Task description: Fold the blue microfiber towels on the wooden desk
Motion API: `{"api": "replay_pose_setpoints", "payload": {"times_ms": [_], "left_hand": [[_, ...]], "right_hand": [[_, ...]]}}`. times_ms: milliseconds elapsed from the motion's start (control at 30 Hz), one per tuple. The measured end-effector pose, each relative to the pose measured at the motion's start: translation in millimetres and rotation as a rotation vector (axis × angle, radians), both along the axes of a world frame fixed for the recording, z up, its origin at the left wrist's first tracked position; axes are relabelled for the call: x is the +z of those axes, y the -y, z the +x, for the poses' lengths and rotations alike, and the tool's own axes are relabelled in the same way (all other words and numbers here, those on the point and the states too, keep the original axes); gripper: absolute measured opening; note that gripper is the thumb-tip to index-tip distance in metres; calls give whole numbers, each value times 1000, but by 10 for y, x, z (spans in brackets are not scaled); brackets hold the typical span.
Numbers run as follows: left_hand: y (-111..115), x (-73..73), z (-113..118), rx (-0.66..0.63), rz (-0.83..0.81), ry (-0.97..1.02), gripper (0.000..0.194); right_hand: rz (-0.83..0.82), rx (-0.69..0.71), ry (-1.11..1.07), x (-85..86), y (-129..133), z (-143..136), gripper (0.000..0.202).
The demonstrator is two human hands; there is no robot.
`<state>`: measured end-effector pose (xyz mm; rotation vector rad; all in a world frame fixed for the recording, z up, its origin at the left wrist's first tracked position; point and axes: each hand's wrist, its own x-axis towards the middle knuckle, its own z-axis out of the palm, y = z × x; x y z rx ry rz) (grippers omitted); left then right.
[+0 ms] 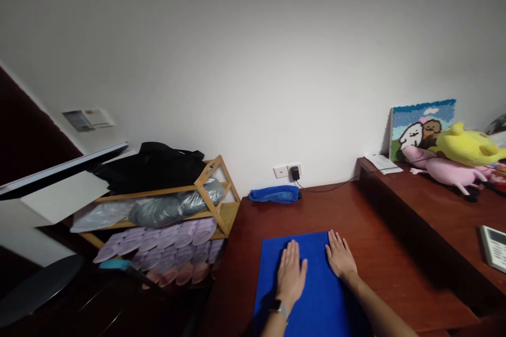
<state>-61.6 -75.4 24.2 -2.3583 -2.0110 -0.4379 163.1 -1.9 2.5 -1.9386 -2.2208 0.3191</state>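
Observation:
A bright blue cloth lies spread on the reddish-brown wooden table. My left hand rests flat on the cloth's left part, fingers together and thumb apart, with a watch on the wrist. At the cloth's right edge, close to its far corner, my right hand lies palm down with the fingers stretched out. Neither hand holds anything. The cloth's near end runs out of the picture.
Against the wall lies a rolled blue cloth, beside a plugged-in black adapter with a cable. A shelf with slippers and a black bag stands left. On the raised surface at right are plush toys, a picture and a calculator.

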Motion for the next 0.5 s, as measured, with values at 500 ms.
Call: {"api": "replay_pose_setpoints", "payload": {"times_ms": [500], "left_hand": [[-369, -11, -739, 148, -186, -12, 75]], "right_hand": [[-15, 3, -8, 28, 14, 3, 69]]}}
